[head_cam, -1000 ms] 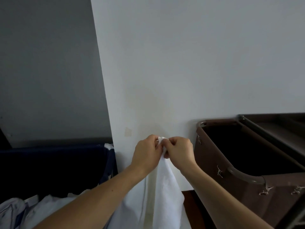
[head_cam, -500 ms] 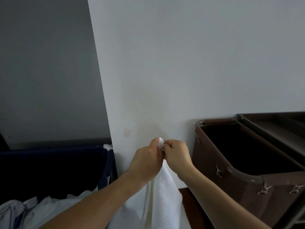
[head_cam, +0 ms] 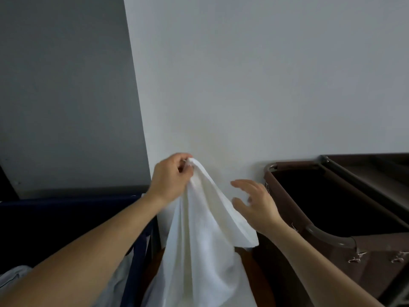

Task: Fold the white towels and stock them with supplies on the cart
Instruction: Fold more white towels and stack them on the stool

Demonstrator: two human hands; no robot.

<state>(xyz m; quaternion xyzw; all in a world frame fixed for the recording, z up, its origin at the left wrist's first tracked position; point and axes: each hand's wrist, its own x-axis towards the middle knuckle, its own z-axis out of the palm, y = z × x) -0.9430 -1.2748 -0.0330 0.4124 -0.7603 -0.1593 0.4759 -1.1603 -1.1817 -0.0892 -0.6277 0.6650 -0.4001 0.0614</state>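
A white towel (head_cam: pixel 203 247) hangs in front of the white wall, between the two bins. My left hand (head_cam: pixel 170 178) pinches its top corner and holds it up, so the cloth drapes down past the frame's bottom edge. My right hand (head_cam: pixel 254 202) is off the towel, just right of its sloping edge, with fingers spread and loosely bent, holding nothing. The brown cart (head_cam: pixel 363 222) stands to the right.
A dark blue laundry bin (head_cam: pixel 73 218) at the lower left holds crumpled pale linen (head_cam: pixel 13 278). The brown cart has a deep dark bag with a rounded rail (head_cam: pixel 325 235) and a shelf frame behind. The white wall is close ahead.
Both hands pinched the towel's top corner together; now my right hand has let go and moved right and down. My left hand stays on the corner, and the view has tilted.
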